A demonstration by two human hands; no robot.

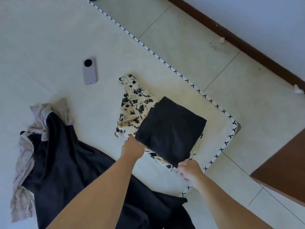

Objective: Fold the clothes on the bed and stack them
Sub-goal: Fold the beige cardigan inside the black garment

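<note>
Now both hands pinch the near corners of the folded black garment [171, 131]: left hand [132, 148] one corner, right hand [189, 169] the other, with it lying just beyond the fingers on the floral cloth [132, 100]. Best to square its edges over that piece, then let go flat.

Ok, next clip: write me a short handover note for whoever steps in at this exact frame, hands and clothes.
Left hand grips the near left corner of the folded black garment; right hand pinches its near right corner.
The black garment lies on the floral garment, near the corner of the bed.
Done: these two stacked, the floral one looking loosely folded.
Left: the dark garment and the beige pleated garment lie unfolded at the left. Fold and stack both.
A phone lies on the bed.
</note>
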